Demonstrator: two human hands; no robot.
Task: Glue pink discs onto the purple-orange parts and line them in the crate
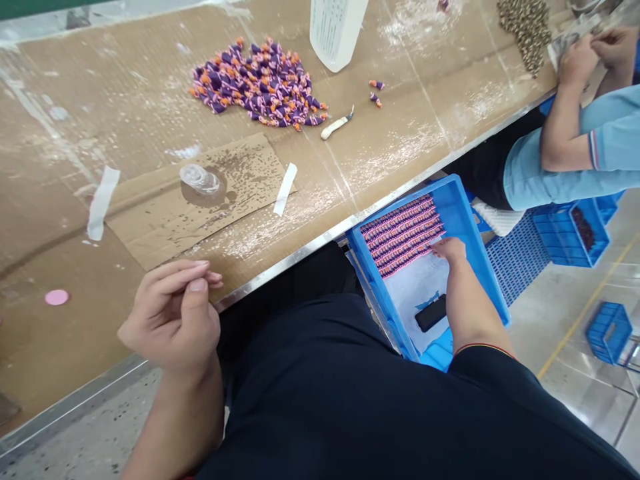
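My left hand (pixel 173 313) is held over the near edge of the table, its fingers curled and the thumb pressed against them; nothing shows between them. Down at my right, my right hand (pixel 450 249) reaches into a blue crate (pixel 483 267). Its fingertips are pinched at the end of the nearest row of small purple, orange and pink figures (pixel 403 233), on one of these figures as far as I can see. The rows lie close together on a white sheet (pixel 407 297). A black oblong object (pixel 431 313) rests on that sheet.
On the table are a heap of loose figures (pixel 260 83), a white-handled knife (pixel 337 125), a white container (pixel 337 33), a clear cup (pixel 200 179) on taped cardboard (pixel 150 227) and a pink disc (pixel 57 297). A co-worker in a light-blue shirt (pixel 565 157) sits at the right.
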